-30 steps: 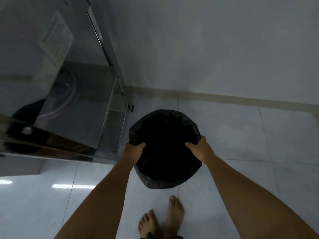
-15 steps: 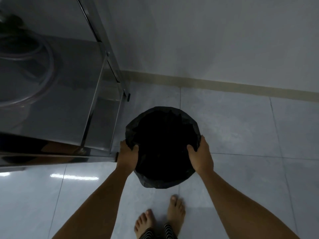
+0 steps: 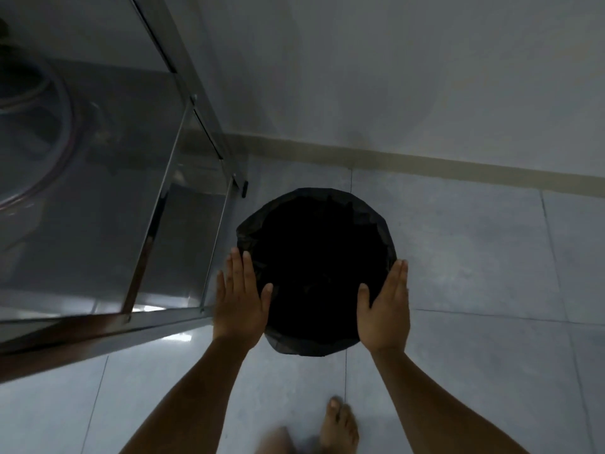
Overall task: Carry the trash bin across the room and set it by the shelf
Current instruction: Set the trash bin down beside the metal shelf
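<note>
Both hands, left hand (image 3: 240,296) and right hand (image 3: 386,309), lie flat with fingers extended against opposite sides of the trash bin (image 3: 316,267), gripping nothing, metal shelf (image 3: 183,178) outboard of the left.

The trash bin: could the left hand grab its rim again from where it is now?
Probably yes. The left hand lies open and flat against the trash bin's left side, nothing between them; the metal shelf stands just left of it but doesn't block the rim.
</note>
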Tool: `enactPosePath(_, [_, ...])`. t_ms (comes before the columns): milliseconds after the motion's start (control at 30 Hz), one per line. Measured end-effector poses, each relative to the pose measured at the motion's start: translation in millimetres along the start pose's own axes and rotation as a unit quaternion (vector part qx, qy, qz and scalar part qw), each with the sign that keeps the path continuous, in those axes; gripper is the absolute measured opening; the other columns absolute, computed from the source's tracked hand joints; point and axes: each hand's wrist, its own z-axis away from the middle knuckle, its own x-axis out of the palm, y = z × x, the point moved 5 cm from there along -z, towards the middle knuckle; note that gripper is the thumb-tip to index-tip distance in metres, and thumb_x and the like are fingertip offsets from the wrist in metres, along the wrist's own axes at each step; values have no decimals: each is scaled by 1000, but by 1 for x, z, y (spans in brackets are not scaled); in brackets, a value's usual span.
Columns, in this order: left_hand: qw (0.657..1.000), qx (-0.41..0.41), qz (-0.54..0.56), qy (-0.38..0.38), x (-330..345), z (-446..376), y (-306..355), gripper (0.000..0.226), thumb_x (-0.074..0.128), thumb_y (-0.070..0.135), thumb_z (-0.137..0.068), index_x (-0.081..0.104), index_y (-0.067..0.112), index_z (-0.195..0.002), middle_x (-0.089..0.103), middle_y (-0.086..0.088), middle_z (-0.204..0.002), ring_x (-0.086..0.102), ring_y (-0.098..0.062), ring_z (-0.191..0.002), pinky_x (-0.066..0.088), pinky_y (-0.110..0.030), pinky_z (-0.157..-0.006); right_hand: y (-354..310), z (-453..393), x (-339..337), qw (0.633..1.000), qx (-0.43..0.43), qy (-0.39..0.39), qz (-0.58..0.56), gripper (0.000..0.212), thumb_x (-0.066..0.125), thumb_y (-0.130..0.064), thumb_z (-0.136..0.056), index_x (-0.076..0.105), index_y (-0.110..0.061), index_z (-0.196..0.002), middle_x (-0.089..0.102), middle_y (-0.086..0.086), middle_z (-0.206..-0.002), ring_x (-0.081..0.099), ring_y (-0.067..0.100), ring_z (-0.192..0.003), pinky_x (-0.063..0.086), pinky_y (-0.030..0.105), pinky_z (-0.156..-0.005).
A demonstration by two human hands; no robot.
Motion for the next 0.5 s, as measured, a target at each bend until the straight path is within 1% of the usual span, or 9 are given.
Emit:
enactPosePath(67, [1000,4,-8,10,-9,-21,6,77,12,52,-99,21,-2,-154,22,-25,-161,26,-38,-149,16,-45,-119,-8,-21,-1,1000,-6,4,4,78,40,-47,-97,5,-12,-158,13,10,-166,26,31,-149,38,50,-114])
enactPosePath(100, [1000,9,-7,13,-12,-31,9,77,12,51,-99,22,-3,-153,23,-26,-160,26,-39,-149,16,-46,-119,-12,-33,-2,1000,-9,8,7,77,40,-46,-98,5,-11,-158,14,11,-165,27,31,-149,38,50,-115])
enactPosePath(233, [999,16,14,36,-22,-72,20,74,18,46,-99,19,-3,-154,18,-26,-162,20,-39,-151,17,-49,-122,-27,-73,-4,1000,-14,27,4,76,41,-43,-98,8,-10,-157,16,12,-165,29,31,-148,38,48,-114])
enactPosePath(400, [998,14,25,63,-34,-124,31,74,12,44,-98,14,-2,-156,12,-23,-164,13,-35,-153,14,-49,-124,-46,-128,-6,998,-33,43,-10,72,41,-39,-99,11,-8,-157,18,12,-164,27,30,-149,35,49,-116])
enactPosePath(500, [997,10,29,77,-36,-142,36,74,9,44,-98,11,-1,-156,8,-22,-165,10,-34,-154,9,-46,-124,-53,-152,-9,998,-49,49,-3,72,38,-40,-99,10,-10,-157,17,10,-165,27,29,-149,34,47,-117])
